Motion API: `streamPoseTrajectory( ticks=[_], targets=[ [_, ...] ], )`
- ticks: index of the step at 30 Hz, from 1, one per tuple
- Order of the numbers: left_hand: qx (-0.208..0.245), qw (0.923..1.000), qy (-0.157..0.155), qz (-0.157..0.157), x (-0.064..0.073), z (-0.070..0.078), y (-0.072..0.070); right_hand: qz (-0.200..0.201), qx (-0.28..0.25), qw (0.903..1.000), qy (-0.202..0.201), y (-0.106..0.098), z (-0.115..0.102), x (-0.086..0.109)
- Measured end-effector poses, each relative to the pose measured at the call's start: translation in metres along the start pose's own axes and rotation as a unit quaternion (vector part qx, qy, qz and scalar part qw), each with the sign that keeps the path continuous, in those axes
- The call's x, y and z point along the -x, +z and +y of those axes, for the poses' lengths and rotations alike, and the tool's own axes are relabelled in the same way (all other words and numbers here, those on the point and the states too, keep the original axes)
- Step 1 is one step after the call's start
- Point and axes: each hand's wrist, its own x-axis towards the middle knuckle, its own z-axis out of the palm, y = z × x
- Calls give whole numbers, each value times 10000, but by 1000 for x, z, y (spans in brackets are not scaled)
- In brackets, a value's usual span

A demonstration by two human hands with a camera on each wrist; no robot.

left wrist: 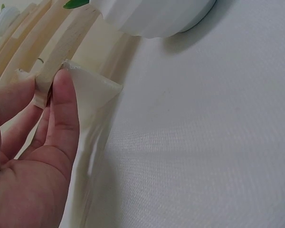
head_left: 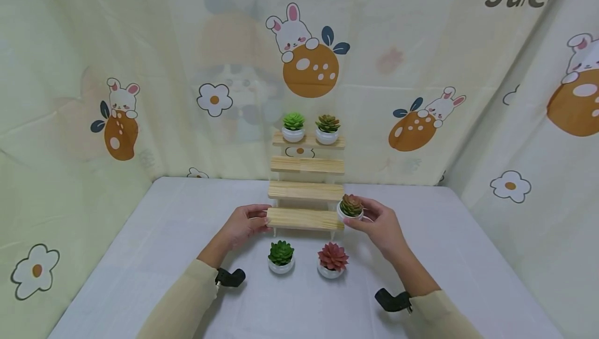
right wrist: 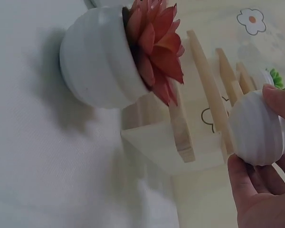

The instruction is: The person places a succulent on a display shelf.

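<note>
My left hand [head_left: 242, 227] pinches the left end of the lowest plank [head_left: 305, 218] of a stepped wooden stand, thumb on one face and fingers on the other in the left wrist view. In my right hand [head_left: 382, 227] is a potted succulent [head_left: 351, 207] with reddish-green leaves, gripped round its white pot [right wrist: 257, 129]. It is held up beside the stand's right side, overlapping the end of the lowest plank in the head view. In front of the stand, a green potted succulent [head_left: 281, 257] and a red potted succulent [head_left: 333, 260] stand upright on the table.
Two potted succulents stand on the top plank [head_left: 309, 142], a bright green one [head_left: 293, 127] at left and a brownish-green one [head_left: 327, 129] at right. A white cloth covers the table [head_left: 187, 235]. Behind the stand hangs a printed curtain [head_left: 178, 131].
</note>
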Motion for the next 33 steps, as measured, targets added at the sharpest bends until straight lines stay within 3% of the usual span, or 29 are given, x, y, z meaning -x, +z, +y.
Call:
streamPoseTrajectory(
  ticks=[14, 33],
  targets=[
    [-30, 10000, 53, -25, -3, -4, -2, -66, 127, 9998, -121, 18, -12, -18],
    [-91, 9999, -48, 47, -2, -3, -1, -331, -254, 9987, -294, 40, -37, -37]
  ],
)
